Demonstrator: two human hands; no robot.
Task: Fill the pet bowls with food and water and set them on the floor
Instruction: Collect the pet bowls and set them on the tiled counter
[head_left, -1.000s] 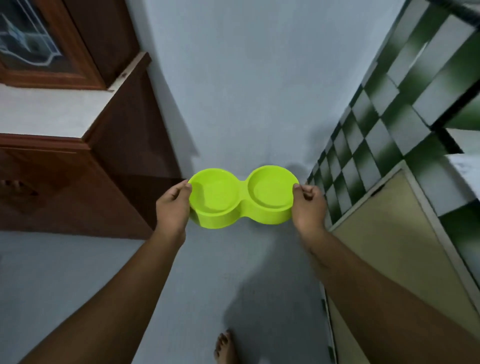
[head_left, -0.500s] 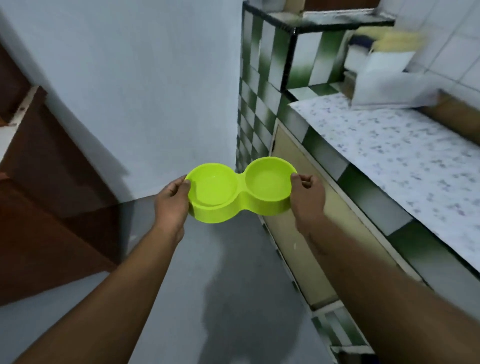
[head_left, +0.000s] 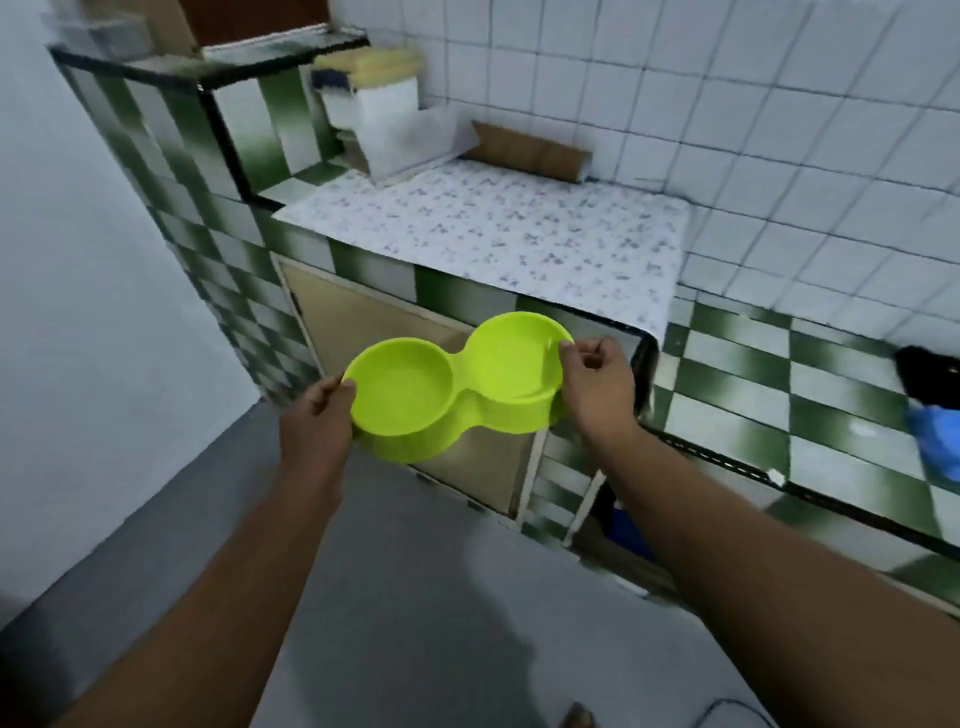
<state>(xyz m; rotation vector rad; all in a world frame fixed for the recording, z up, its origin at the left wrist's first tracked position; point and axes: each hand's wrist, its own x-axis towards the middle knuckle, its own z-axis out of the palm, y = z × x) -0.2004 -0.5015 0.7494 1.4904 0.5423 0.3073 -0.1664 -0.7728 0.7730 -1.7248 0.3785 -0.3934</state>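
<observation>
Pinching its end rims, left hand (head_left: 317, 422) and right hand (head_left: 598, 387) hold the empty double pet bowl (head_left: 415, 387).

Bowl (head_left: 452, 384) is hanging in mid-air btw both hands, over the floor (head_left: 415, 571), in front of the counter (head_left: 493, 228). L hand (head_left: 317, 421) is gripping its L end, R hand (head_left: 597, 384) pinching its R rim. Cabinet door (head_left: 358, 332) is sitting under the counter, right behind the bowl. Box (head_left: 374, 119) is standing at the counter's back-L corner, w/ cardboard (head_left: 530, 150) lying along the wall to its R. Taller ledge (head_left: 208, 67) is rising L of the counter; lower slab (head_left: 779, 389) is running off to the R.
</observation>
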